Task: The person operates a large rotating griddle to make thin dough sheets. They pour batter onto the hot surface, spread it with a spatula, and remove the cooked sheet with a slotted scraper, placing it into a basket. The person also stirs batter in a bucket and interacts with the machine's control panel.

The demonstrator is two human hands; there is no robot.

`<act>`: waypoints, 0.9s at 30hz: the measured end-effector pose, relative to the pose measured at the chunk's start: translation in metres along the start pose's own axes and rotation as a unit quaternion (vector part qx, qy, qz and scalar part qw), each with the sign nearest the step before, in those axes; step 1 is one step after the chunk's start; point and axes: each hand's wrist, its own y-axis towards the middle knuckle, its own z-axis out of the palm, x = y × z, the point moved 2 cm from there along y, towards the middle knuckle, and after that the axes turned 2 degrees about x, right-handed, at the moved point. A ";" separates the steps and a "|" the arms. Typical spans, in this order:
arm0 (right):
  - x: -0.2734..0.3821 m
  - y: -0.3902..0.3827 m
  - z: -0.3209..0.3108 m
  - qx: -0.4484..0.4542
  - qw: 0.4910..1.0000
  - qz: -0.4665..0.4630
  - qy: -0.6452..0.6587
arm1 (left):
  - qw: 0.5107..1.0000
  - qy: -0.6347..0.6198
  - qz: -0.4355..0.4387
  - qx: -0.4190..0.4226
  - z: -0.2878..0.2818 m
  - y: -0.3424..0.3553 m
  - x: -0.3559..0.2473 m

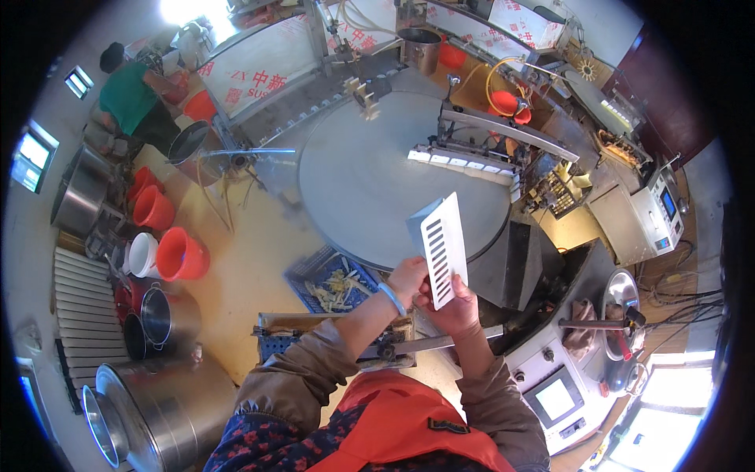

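Observation:
Both hands hold a white slotted panel (444,256) upright in front of me. A row of dark slots runs down its face, and a grey-blue flap or side shows behind its upper left. My left hand (410,281), with a light blue band at its wrist, is closed at the panel's lower left edge. My right hand (458,309) grips the bottom end, thumb on the face. Beyond the panel lies a large round grey plate (354,173) of a machine. What the left fingertips touch is partly hidden.
Below the plate sits a blue crate (301,271) with pale scraps. A bar with white blocks (464,164) spans the plate. Red buckets (182,254) and a large steel drum (169,405) stand left. A control box with a screen (554,400) is near right. A person in green (140,102) bends far left.

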 end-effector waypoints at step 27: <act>0.031 -0.115 -0.028 -0.145 0.985 -0.088 -0.027 | 0.951 0.254 -0.151 -0.093 -0.256 0.005 0.030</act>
